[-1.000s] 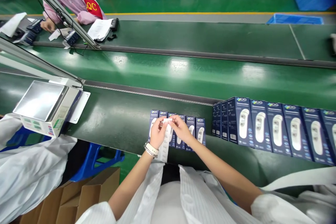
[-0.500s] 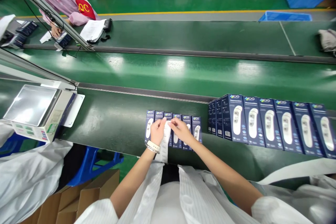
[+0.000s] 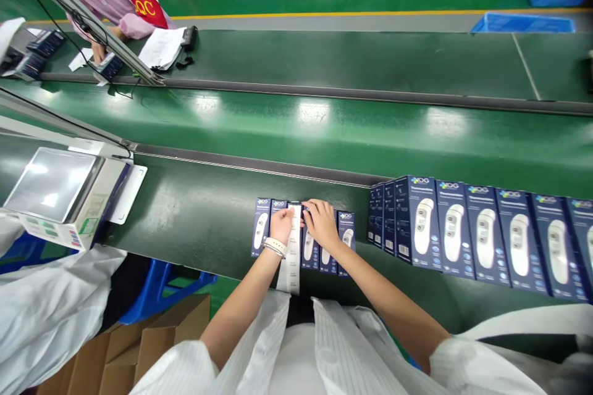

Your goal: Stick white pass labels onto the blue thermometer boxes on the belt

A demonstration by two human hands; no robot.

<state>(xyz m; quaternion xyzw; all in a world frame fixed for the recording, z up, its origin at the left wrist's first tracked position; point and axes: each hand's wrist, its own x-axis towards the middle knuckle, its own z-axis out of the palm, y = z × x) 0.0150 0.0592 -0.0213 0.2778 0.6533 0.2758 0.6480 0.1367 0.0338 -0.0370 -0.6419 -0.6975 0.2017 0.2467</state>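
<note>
Several small dark blue product boxes [image 3: 260, 229] lie side by side near the front edge of the green bench. A long white label strip [image 3: 293, 259] runs over them and hangs toward me. My left hand [image 3: 280, 227], with a pale wristband, pinches the strip near its top. My right hand [image 3: 320, 223] is curled beside it, fingertips at the top end of the strip, resting over the boxes.
A long row of larger blue boxes [image 3: 484, 234] stands upright to the right. A white weighing scale [image 3: 60, 194] sits at the left. The green conveyor belt [image 3: 324, 129] runs behind. A person in pink [image 3: 115, 3] works at the far left; cardboard cartons [image 3: 152, 345] are below.
Both hands have moved slightly down onto the small boxes, and more of the strip now hangs toward me. The camera view shifted a little.
</note>
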